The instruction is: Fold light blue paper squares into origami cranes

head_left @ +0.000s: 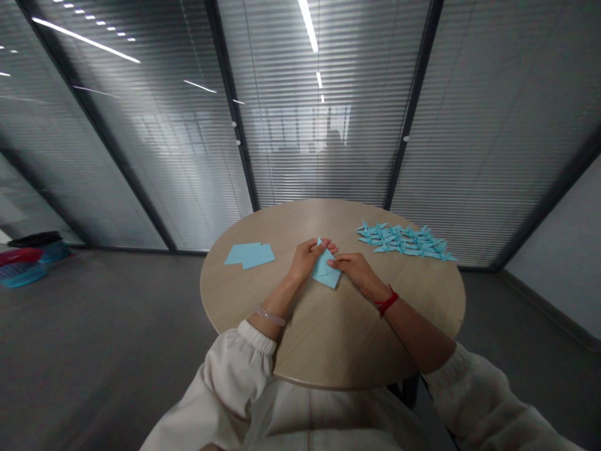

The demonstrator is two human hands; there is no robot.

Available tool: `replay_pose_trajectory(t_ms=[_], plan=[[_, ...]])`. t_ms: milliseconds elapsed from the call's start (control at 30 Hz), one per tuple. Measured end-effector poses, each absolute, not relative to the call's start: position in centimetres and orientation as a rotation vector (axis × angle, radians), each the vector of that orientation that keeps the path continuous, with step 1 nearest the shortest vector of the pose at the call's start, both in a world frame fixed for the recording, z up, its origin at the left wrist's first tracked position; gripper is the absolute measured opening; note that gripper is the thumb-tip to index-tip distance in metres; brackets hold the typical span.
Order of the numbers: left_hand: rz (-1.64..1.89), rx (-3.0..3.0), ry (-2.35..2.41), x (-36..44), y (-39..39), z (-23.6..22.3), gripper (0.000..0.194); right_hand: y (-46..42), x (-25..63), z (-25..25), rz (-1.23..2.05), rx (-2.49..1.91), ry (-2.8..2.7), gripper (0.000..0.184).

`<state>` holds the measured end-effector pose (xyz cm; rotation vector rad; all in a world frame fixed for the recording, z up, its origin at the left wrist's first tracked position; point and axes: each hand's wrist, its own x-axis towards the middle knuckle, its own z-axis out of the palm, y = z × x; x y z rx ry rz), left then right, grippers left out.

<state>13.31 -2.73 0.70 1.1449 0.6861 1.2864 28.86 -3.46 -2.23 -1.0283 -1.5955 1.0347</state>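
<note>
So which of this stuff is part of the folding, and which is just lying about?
In the folding:
- blue paper, pinched by left hand and right hand
- flat sheets
- folded pieces
- table

Lying about:
- baskets on the floor, far left
</note>
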Motion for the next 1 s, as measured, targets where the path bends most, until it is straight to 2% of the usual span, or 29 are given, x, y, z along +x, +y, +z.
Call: replay_pose_trajectory(t_ms=[733, 1000], plan=[[1.326, 1.28, 0.832, 13.19, -2.96, 1.04, 0.043, -3.49, 28.57, -2.34, 1.227, -0.954, -1.607, 0.035], [1.353, 1.441, 0.971, 12.75, -2.91, 1.24, 0.038, -3.5, 28.58, -2.29, 1.199, -0.969, -1.646, 0.037]])
